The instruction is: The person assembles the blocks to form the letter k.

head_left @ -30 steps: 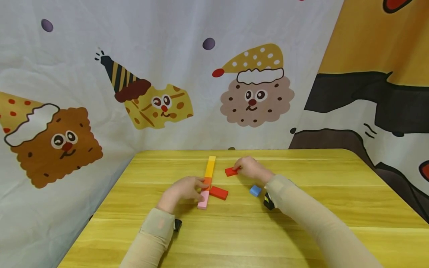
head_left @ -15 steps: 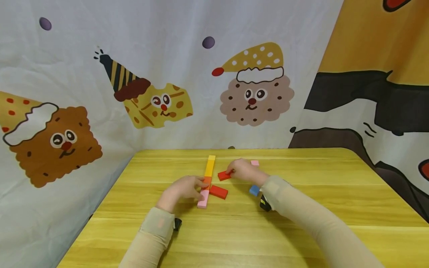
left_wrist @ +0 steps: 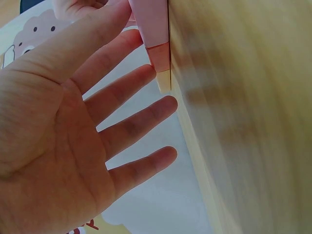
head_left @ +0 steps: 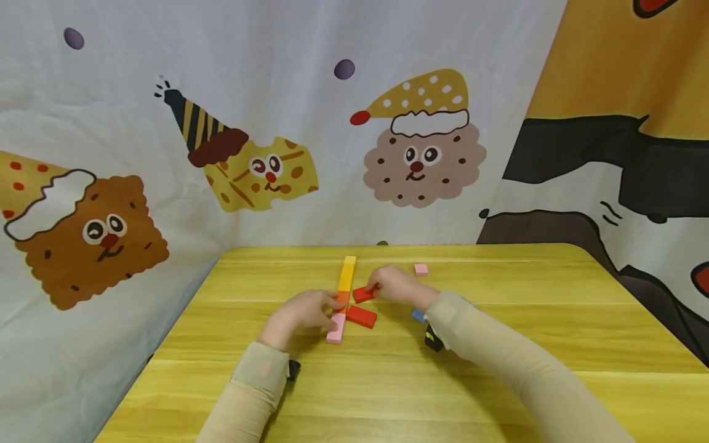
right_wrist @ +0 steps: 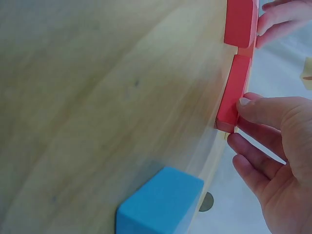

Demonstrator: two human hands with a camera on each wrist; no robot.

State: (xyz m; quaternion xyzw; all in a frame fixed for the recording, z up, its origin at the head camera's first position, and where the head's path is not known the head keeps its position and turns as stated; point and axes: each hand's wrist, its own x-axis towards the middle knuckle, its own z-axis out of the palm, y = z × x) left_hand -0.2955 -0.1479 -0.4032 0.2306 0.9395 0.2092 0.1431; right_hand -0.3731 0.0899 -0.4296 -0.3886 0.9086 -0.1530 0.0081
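Note:
A row of blocks runs away from me on the table: a pink block (head_left: pixel 335 336) nearest, then an orange block (head_left: pixel 343 299), a yellow-orange block (head_left: pixel 346 277) and a light yellow block (head_left: pixel 350 260). My left hand (head_left: pixel 303 311) touches the pink and orange blocks with thumb and fingertips; in the left wrist view its fingers are straight and spread. My right hand (head_left: pixel 397 285) pinches a red block (right_wrist: pixel 233 95) between thumb and fingers, low over or on the table, close to the row's right side. A second red block (head_left: pixel 362 316) lies slanted against the row, nearer me.
A blue block (right_wrist: pixel 161 202) lies on the table by the right wrist, partly hidden in the head view. A small pink block (head_left: pixel 421 269) sits farther back on the right. Behind the wooden table (head_left: pixel 354 394) hangs a cartoon-printed cloth (head_left: pixel 332 227).
My right hand has moved left and slightly nearer with its red block, bringing it close to the row. The small pink block has come into view behind it. My left hand has stayed put.

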